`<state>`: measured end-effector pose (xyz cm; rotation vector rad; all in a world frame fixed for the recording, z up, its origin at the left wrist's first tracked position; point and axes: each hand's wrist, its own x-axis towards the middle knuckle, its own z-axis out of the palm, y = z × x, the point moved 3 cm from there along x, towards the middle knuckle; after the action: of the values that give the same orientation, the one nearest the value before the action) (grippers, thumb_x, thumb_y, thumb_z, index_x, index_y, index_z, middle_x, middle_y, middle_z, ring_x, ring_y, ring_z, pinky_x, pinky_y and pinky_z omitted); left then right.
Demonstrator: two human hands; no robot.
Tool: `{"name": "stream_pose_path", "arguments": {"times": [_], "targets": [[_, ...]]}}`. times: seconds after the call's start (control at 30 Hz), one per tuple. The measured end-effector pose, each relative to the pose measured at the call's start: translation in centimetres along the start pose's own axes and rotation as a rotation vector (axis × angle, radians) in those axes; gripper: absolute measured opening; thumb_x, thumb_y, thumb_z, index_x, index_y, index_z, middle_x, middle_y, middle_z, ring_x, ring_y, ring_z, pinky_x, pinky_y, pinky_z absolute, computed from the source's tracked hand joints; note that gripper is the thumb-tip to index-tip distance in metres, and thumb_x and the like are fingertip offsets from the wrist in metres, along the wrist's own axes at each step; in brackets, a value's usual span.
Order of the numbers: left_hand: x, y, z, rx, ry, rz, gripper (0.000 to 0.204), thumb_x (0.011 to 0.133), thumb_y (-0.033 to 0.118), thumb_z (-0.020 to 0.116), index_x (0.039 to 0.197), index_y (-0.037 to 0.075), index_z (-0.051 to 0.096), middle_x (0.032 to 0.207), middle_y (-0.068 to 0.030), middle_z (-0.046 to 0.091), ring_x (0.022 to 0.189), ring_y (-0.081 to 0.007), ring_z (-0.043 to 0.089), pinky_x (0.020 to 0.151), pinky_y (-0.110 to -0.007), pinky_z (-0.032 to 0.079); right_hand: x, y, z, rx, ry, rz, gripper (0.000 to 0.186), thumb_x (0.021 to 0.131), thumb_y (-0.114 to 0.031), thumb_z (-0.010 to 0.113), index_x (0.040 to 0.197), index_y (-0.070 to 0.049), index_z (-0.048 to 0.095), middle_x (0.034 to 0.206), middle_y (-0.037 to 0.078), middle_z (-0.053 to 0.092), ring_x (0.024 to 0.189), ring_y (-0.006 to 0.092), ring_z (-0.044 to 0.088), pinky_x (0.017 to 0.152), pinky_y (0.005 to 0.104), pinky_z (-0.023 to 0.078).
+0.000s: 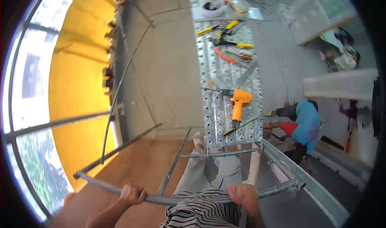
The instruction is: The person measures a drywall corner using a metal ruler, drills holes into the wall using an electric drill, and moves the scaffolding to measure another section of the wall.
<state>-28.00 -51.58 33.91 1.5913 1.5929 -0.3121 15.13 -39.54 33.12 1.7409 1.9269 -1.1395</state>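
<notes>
Curling around the scaffold rail (157,200) on the near side of the metal plank (213,123), the left hand (133,194) holds on. The right hand (243,195) touches the rail, fingers hidden, so its grip is unclear. Holding tight with both seems best.

- Lower centre: a curved metal rail (161,199) crosses at the left hand (133,194) and right hand (243,194); above it, a gap opens toward the surface (215,125).
- Centre: the yellow drill (240,101) blocks most of the surface's width; bare metal lies to its lower left.
- Upper centre: yellow-handled tools (244,46) crowd the way.
- Left of centre: open room, crossed by a slanting rod (120,83).
- Right: a crouching person (307,121) narrows the side.
</notes>
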Motion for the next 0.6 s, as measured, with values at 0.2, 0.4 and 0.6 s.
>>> {"name": "stream_pose_path", "arguments": {"times": [0.2, 0.4, 0.6], "targets": [[-2.9, -5.6, 4.9, 0.453, -0.116, 0.216, 0.031, 0.087, 0.019, 0.067, 0.109, -0.001, 0.060, 0.087, -0.0194, 0.059, 0.072, -0.0307, 0.058, 0.058, -0.044, 0.046, -2.6, 0.0, -0.8, -0.024, 0.331, 0.158, 0.036, 0.079, -0.038, 0.063, 0.058, -0.010, 0.057, 0.051, 0.012, 0.055, 0.050, 0.0318, 0.058, 0.052, 0.0423, 0.045], [-2.4, -4.3, 2.6, 0.171, 0.434, 0.469, 0.018, 0.091, 0.017, 0.058, 0.087, -0.001, 0.058, 0.071, -0.0153, 0.064, 0.054, -0.0366, 0.058, 0.051, -0.044, 0.048, -3.3, 0.8, 0.5, 0.034, 0.662, -0.046, 0.023, 0.075, -0.030, 0.064, 0.062, -0.013, 0.056, 0.045, 0.005, 0.046, 0.043, 0.0254, 0.051, 0.047, 0.0368, 0.041], [-4.5, -7.6, 4.0, 0.302, 0.421, 0.335, 0.024, 0.099, 0.017, 0.046, 0.104, 0.002, 0.064, 0.083, -0.0125, 0.055, 0.072, -0.0287, 0.049, 0.064, -0.042, 0.042, -4.8, 0.5, 3.8, 0.001, 1.064, -0.396, 0.012, 0.067, -0.022, 0.062, 0.065, -0.012, 0.056, 0.052, 0.002, 0.049, 0.049, 0.0222, 0.052, 0.052, 0.0344, 0.039]]}}
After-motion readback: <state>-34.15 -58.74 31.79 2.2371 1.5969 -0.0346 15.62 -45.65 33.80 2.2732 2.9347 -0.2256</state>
